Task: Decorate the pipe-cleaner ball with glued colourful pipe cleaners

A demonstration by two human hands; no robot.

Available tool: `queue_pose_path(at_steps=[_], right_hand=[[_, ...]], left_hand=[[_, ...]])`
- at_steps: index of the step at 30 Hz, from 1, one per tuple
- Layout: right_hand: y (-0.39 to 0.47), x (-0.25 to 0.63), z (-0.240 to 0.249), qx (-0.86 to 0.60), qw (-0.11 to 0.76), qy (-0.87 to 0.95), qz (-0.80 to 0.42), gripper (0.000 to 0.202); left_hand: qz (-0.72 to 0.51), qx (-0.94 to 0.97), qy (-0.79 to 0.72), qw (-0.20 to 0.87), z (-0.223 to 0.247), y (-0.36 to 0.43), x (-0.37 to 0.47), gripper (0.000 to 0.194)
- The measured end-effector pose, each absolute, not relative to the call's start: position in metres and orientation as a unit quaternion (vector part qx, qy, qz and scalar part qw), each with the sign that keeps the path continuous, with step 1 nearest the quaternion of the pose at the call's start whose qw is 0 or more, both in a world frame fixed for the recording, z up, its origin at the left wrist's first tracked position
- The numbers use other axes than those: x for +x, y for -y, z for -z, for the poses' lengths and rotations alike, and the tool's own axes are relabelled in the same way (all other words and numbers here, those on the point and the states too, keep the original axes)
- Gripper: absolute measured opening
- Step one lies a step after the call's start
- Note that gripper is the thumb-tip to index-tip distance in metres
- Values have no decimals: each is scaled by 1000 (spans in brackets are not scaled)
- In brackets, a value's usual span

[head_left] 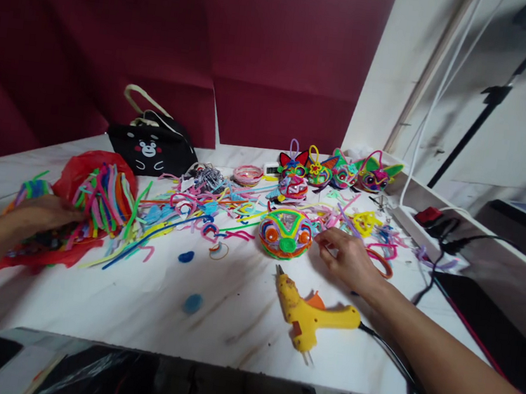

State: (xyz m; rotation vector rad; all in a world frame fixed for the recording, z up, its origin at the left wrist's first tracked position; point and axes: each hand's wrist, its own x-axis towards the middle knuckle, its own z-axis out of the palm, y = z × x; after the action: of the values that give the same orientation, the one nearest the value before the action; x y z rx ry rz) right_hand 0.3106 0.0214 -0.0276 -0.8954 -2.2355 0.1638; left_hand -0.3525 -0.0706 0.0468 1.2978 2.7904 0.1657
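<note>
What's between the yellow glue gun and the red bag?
In the head view, a thin ring, dark blue oval, lighter blue disc and loose pipe cleaners.

My left hand (pixel 57 213) at plastic bag (pixel 68 174), bundled pipe cleaners (pixel 110 194) in it. Handbag (pixel 151 148) behind. Animal-face ornament (pixel 286 233) between plastic bag and my right hand (pixel 349 259), just beside hand. Glue gun (pixel 310 315) before ornament, on table (pixel 134 309). Loose pipe cleaners (pixel 155 235) strewn leftward. Row of ornaments (pixel 344 174) farther back. Power strip (pixel 408 222) at right.
</note>
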Motion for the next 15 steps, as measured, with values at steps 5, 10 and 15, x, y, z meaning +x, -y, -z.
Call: queue_pose_path(at_steps=[5,10,15], right_hand=[[-22,310,29,-349,350,867,-65,23],[-22,310,31,-354,351,864,-63,24],[-22,310,30,-345,357,866,-57,23]], left_hand=[[-47,394,-916,-60,-60,75,-325,41],[-92,488,-861,-114,-59,59,-288,47],[-59,484,-873,-10,-47,44,-276,36]])
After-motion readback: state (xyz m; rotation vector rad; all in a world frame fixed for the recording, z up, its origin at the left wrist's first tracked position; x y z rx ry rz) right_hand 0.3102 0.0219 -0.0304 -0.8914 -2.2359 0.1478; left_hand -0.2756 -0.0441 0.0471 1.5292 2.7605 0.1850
